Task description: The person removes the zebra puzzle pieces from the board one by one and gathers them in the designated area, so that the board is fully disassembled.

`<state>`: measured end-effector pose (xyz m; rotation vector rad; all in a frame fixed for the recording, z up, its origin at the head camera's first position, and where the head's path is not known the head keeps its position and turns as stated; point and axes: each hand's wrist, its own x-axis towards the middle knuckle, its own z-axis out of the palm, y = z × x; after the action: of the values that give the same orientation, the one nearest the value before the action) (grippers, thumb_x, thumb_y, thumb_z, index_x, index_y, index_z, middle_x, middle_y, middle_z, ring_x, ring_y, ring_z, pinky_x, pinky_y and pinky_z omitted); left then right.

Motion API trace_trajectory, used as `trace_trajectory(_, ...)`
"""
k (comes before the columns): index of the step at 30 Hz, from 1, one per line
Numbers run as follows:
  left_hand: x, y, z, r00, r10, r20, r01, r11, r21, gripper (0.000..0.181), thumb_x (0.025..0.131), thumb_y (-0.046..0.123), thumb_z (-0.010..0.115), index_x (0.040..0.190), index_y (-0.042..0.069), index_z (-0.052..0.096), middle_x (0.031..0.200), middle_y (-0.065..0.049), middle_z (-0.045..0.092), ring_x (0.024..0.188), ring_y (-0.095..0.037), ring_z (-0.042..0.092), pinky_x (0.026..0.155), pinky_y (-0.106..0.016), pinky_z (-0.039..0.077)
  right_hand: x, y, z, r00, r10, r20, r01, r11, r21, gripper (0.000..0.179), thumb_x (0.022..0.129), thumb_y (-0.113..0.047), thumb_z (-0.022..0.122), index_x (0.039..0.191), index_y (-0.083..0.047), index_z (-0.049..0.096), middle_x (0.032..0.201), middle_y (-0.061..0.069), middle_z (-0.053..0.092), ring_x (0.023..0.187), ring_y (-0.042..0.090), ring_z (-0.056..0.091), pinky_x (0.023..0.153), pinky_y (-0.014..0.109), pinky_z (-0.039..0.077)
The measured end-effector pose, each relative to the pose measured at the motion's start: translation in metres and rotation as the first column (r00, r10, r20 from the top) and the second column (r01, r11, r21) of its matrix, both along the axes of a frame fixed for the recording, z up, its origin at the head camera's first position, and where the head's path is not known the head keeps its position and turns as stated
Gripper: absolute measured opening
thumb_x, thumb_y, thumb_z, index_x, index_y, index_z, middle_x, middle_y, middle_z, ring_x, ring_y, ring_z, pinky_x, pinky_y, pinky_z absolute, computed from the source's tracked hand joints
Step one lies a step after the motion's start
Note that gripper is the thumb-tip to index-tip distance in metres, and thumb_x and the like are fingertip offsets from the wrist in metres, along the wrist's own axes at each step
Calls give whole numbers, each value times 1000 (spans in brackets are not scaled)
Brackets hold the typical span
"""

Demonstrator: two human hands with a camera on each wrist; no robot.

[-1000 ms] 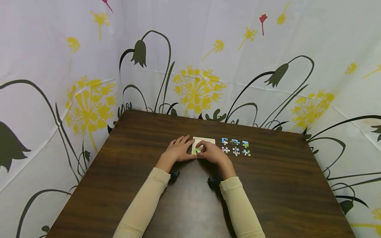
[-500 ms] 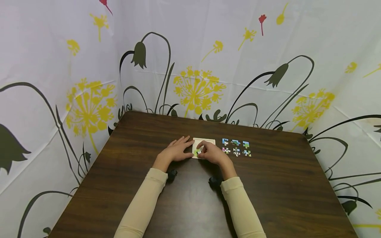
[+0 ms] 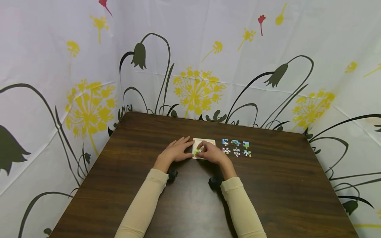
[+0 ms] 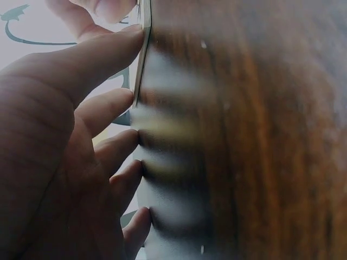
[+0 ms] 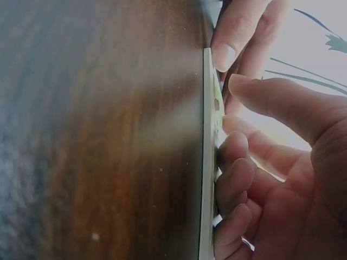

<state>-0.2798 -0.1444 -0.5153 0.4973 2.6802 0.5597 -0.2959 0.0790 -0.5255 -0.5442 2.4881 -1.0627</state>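
A pale square puzzle board (image 3: 204, 140) lies on the table between both hands. My left hand (image 3: 175, 152) rests with spread fingers along its left side; in the left wrist view the thumb (image 4: 111, 51) and index fingertip touch the board's edge. My right hand (image 3: 213, 153) is over the board with bent fingers, pinching a green puzzle piece (image 3: 198, 151) at its lower left. The right wrist view shows this piece (image 5: 218, 105) slightly tilted against the board, index finger at its lower end and thumb near its upper end. The fingers partly hide it.
Several loose puzzle pieces (image 3: 236, 142) lie in two rows right of the board. The brown wooden table (image 3: 282, 185) extends around them. A flower-printed curtain (image 3: 190, 43) stands behind it. Dark wrist devices (image 3: 215, 182) sit beneath the wrists.
The left thumb has drawn back slightly to the left along the board's edge. The right fingers have shifted a little over the green puzzle piece. The loose pieces stay in place.
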Motion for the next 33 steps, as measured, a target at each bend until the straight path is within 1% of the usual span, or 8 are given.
trace_trajectory(3,0,0,-1,1000,0,-3,0,1000,-1,74,109,49,61,172,26,31,182,-6,16,170,-31,10,136,-58,10,1,0,0,1000,-5,-2,5,1000,-6,30,98,-21,79,121,-6,67,84,5,62,71,16,55,65,29,46)
trace_trajectory(8,0,0,-2,1000,-5,-9,5,1000,-4,74,109,50,61,172,27,31,182,-6,16,170,-30,11,136,-58,11,3,-1,2,1000,-22,14,22,1000,21,33,97,-25,81,122,-9,65,84,4,60,69,17,54,63,31,45)
trace_trajectory(13,0,0,-2,1000,3,-6,-3,1000,8,74,109,49,62,172,26,32,182,-6,16,170,-30,11,137,-58,10,4,-3,3,999,-30,11,30,998,47,35,97,-28,82,121,-12,63,85,5,60,69,19,55,63,32,45)
trace_trajectory(18,0,-1,-2,1000,3,-1,-3,1000,12,74,109,49,62,172,26,32,182,-6,16,170,-31,10,137,-58,10,3,-6,0,999,-43,2,43,996,77,35,96,-30,83,119,-14,63,86,5,61,69,19,56,62,32,45)
trace_trajectory(24,0,-2,-1,1000,5,-6,-5,1000,15,74,108,50,62,172,26,32,182,-6,16,170,-31,10,137,-58,10,3,-7,0,999,-47,8,46,995,84,34,96,-29,83,120,-15,64,88,5,62,71,19,56,64,33,45)
trace_trajectory(33,0,-2,-3,1000,-3,-2,3,1000,11,74,109,51,60,172,26,32,183,-6,15,170,-31,10,136,-58,9,4,-7,2,999,-29,43,26,997,67,42,98,-33,82,122,-17,51,86,3,59,69,18,54,64,33,44)
